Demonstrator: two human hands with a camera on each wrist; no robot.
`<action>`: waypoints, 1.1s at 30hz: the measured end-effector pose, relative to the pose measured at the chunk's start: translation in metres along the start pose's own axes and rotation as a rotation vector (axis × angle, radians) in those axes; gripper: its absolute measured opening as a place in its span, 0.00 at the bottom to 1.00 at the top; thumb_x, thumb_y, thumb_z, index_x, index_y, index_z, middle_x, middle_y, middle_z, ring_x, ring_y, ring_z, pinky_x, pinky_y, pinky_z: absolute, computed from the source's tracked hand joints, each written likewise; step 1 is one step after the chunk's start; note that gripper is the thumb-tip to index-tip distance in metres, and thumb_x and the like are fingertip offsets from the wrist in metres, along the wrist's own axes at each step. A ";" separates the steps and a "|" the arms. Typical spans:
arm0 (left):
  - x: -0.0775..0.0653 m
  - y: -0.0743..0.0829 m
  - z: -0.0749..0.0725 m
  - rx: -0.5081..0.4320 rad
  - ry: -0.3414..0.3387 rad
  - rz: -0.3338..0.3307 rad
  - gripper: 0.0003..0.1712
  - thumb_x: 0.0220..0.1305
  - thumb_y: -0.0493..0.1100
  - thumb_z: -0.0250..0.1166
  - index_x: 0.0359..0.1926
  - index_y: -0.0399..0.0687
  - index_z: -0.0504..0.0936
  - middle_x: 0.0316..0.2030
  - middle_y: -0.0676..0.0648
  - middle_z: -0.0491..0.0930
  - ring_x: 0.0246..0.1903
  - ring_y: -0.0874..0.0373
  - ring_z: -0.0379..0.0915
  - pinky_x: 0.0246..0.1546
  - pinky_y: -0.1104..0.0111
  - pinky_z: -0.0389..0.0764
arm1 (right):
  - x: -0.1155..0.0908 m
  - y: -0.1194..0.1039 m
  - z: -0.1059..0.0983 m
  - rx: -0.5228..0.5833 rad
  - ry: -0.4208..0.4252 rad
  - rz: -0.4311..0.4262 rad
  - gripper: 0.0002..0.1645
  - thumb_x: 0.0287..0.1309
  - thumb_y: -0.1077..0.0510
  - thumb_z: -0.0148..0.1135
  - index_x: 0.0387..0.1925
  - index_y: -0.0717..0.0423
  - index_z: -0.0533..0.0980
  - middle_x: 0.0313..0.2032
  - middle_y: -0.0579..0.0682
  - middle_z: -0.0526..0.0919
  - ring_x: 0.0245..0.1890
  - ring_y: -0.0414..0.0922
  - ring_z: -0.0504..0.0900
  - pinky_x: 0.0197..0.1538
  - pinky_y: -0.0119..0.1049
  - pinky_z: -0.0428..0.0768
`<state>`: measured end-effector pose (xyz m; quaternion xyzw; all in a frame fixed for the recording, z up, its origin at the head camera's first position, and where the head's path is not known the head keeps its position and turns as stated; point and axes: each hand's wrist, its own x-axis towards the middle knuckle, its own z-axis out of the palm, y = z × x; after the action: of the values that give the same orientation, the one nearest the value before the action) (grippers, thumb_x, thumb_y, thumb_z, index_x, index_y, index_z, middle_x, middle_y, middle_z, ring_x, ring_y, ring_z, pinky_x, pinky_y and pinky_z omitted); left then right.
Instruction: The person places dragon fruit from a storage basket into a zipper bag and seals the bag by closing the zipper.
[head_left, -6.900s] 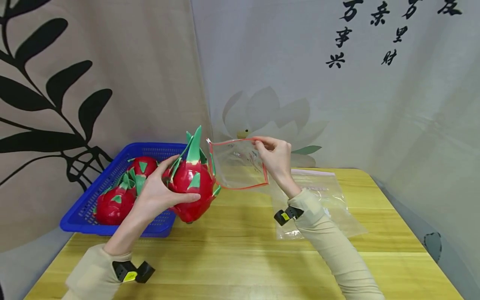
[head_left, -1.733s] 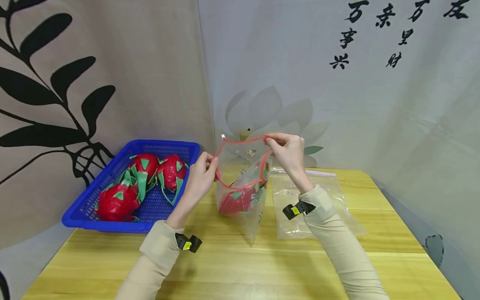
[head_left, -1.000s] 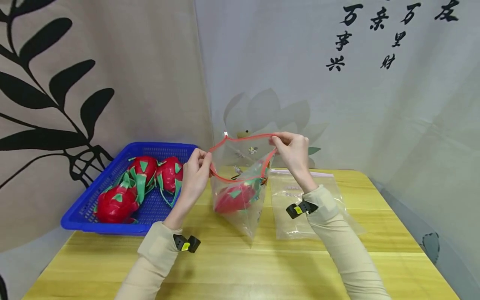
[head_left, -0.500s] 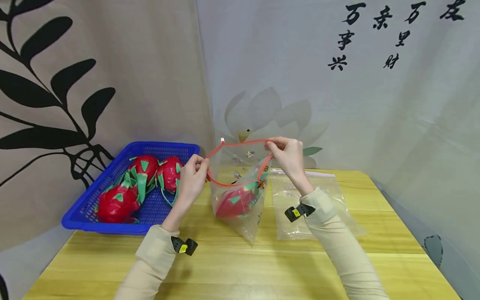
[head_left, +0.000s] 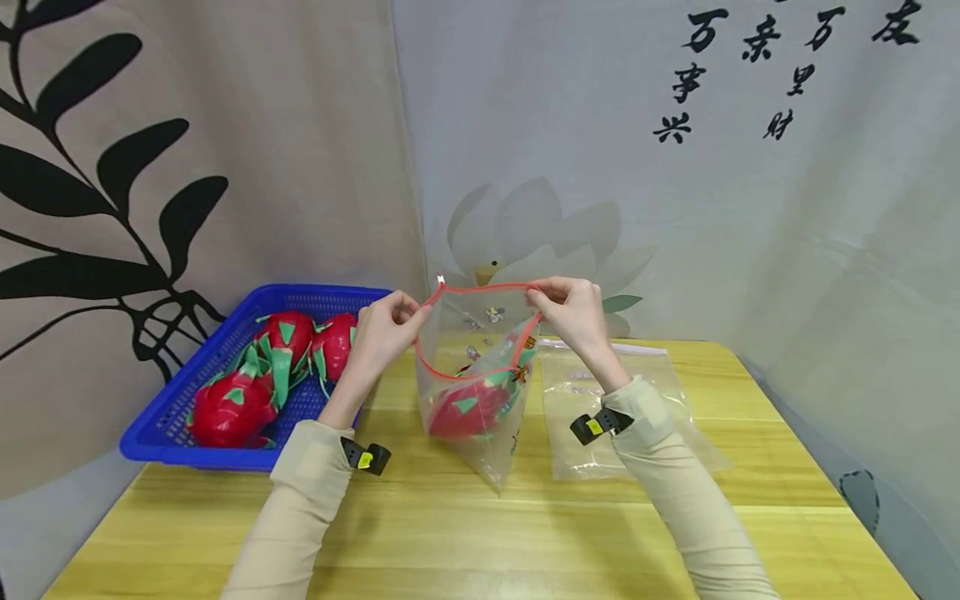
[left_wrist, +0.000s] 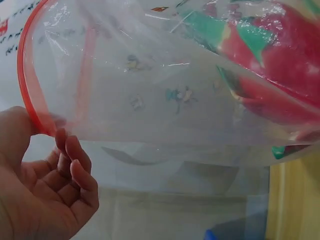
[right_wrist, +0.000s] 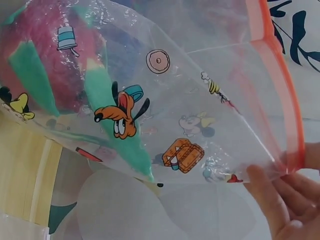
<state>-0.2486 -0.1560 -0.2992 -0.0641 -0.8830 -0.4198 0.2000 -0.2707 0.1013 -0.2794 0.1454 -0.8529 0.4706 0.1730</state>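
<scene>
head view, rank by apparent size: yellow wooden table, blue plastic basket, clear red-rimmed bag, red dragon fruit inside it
1. yellow wooden table
2. blue plastic basket
3. clear red-rimmed bag
4. red dragon fruit inside the bag

Left grip (head_left: 381,332), right grip (head_left: 573,313) pinch bag (head_left: 480,348); dragon fruit (head_left: 469,408) inside.

Pale curtain (head_left: 292,158) (leaf-printed) behind wooden table (head_left: 480,542).

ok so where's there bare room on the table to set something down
The table is bare at the front, between the left sleeve and the right sleeve, and along its right edge, beyond the flat bag. Crowded: back left, under the blue basket, and the middle, around the open bag.
</scene>
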 end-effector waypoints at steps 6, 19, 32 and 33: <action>-0.004 -0.003 0.005 -0.040 0.077 0.037 0.12 0.62 0.45 0.62 0.28 0.41 0.79 0.19 0.42 0.79 0.15 0.62 0.65 0.15 0.73 0.62 | -0.015 -0.009 -0.004 -0.220 -0.049 0.090 0.22 0.58 0.47 0.62 0.46 0.59 0.82 0.35 0.57 0.88 0.31 0.49 0.86 0.31 0.36 0.81; 0.000 0.006 0.005 -0.102 0.285 0.025 0.09 0.64 0.42 0.59 0.30 0.41 0.76 0.17 0.44 0.76 0.14 0.65 0.64 0.17 0.74 0.63 | -0.009 -0.028 -0.024 -0.229 -0.203 0.218 0.19 0.57 0.63 0.54 0.48 0.67 0.79 0.22 0.57 0.86 0.14 0.38 0.82 0.23 0.30 0.81; -0.004 -0.005 0.008 -0.075 0.233 -0.027 0.10 0.63 0.46 0.61 0.30 0.43 0.77 0.16 0.46 0.79 0.12 0.70 0.66 0.16 0.73 0.64 | -0.006 -0.013 -0.018 -0.352 -0.216 0.121 0.15 0.58 0.55 0.58 0.44 0.56 0.82 0.31 0.54 0.88 0.25 0.45 0.85 0.23 0.30 0.75; -0.004 -0.006 0.008 -0.076 0.230 -0.028 0.11 0.63 0.46 0.61 0.30 0.43 0.77 0.16 0.46 0.79 0.12 0.71 0.66 0.16 0.73 0.64 | -0.004 -0.012 -0.016 -0.348 -0.186 0.089 0.16 0.59 0.54 0.59 0.45 0.55 0.82 0.34 0.55 0.88 0.29 0.47 0.86 0.24 0.32 0.76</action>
<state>-0.2487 -0.1532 -0.3097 -0.0107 -0.8386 -0.4602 0.2913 -0.2599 0.1095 -0.2641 0.1184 -0.9392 0.3078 0.0953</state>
